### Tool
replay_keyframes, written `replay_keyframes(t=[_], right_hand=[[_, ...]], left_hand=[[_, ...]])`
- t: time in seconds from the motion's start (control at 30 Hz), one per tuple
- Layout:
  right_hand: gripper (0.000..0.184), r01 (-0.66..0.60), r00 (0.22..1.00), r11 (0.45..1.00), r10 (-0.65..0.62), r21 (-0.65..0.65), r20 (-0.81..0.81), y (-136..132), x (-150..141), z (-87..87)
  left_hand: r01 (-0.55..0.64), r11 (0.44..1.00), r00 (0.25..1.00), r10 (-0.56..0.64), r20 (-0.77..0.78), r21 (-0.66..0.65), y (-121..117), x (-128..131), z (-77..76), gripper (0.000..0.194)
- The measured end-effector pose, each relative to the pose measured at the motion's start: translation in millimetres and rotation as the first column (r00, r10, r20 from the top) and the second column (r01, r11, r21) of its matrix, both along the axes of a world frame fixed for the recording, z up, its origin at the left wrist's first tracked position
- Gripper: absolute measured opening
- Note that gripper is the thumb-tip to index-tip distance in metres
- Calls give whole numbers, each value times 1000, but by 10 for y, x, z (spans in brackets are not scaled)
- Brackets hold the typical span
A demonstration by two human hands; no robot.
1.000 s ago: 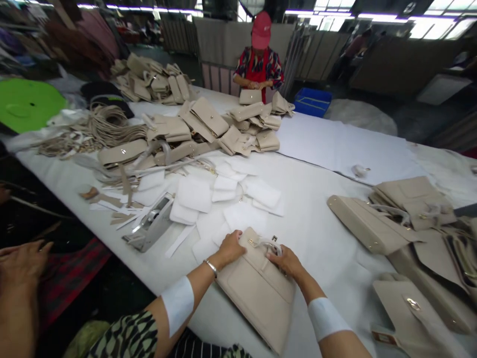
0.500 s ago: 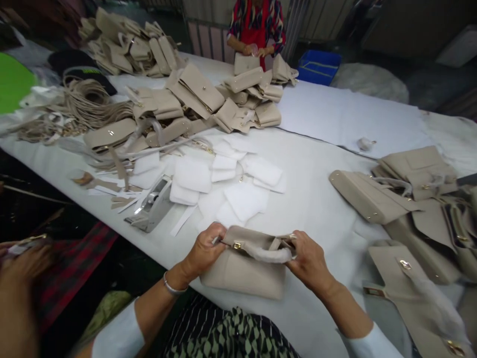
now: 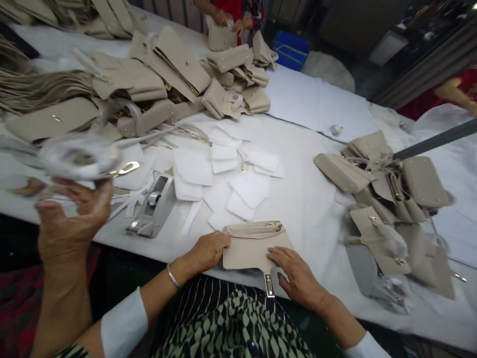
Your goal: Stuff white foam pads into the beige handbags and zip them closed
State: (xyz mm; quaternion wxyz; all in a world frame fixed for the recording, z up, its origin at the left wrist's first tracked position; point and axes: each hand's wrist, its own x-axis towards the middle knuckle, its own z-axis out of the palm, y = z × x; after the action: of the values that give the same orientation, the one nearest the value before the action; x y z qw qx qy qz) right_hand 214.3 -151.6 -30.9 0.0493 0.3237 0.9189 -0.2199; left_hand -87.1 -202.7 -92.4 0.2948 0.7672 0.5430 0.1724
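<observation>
1. Flattened now, the beige leatherette handbag lies on the white-covered surface just in front of the person, no longer lifted between the hands, and its white-wrapped handle no longer shows.
2. Both hands are open and grip nothing. The left hand rests its fingers on the bag's left edge, and the right hand lies flat against the lower right edge.
3. A gold zip runs along the bag's top, and a metal clasp tab hangs past its lower edge.
4. Only this one bag is under the hands. A large heap of matching beige bags remains across the surface, and a smaller heap of beige bags lies to the right.
5. A blue plastic crate stands beyond the far edge, its contents too dim to tell.
6. A silver tape dispenser stands beside loose white foam sheets.
7. At left, a co-worker's hand holds a blurred white bundle. At the far end, another person's hands hold a beige pouch.
</observation>
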Motion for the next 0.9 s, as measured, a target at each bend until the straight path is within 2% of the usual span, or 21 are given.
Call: replay_keyframes(t=[0.1,0.2,0.33,0.43,0.5,0.57,0.63,0.67,0.7,0.8,0.9], right_hand=[[59,16,1000,1000,-16,21,15,-32,-23,-76],[59,33,999,997,-32,70,-17,-173,40,-183],[57,88,994,995,-84,54,-74,-404,182,-258],[41,176,963,983,-183,-54,-196,-483,243,-263],[29,297,910,939,-333,-173,-247,-462,254,-253],[26,466,825,863,-503,-193,-258,-376,254,-230],[24,602,756,796,-592,-57,-279,-231,249,-199],[26,623,756,781,-590,35,-285,-141,242,-182],[28,606,781,788,-565,108,-267,-44,230,-166],[35,416,910,892,-407,180,-86,244,162,-132],[37,282,951,937,-301,208,68,475,106,-101]], left_hand=[[-53,996,998,49,-46,-72,248,106,156,20],[-107,994,991,105,-81,-23,405,371,224,25],[-153,988,974,148,-174,-19,401,610,178,25],[-108,994,984,109,-138,13,281,644,142,27],[-82,996,993,85,-77,46,180,656,135,26],[-85,993,996,87,-22,80,86,684,130,24],[-119,987,993,119,2,107,20,728,117,22],[-147,983,989,148,-4,114,2,753,107,22],[-179,976,983,183,-23,120,-8,778,94,23],[-257,953,953,278,-124,162,-3,834,50,23],[-245,929,944,293,-150,276,-8,848,22,22]])
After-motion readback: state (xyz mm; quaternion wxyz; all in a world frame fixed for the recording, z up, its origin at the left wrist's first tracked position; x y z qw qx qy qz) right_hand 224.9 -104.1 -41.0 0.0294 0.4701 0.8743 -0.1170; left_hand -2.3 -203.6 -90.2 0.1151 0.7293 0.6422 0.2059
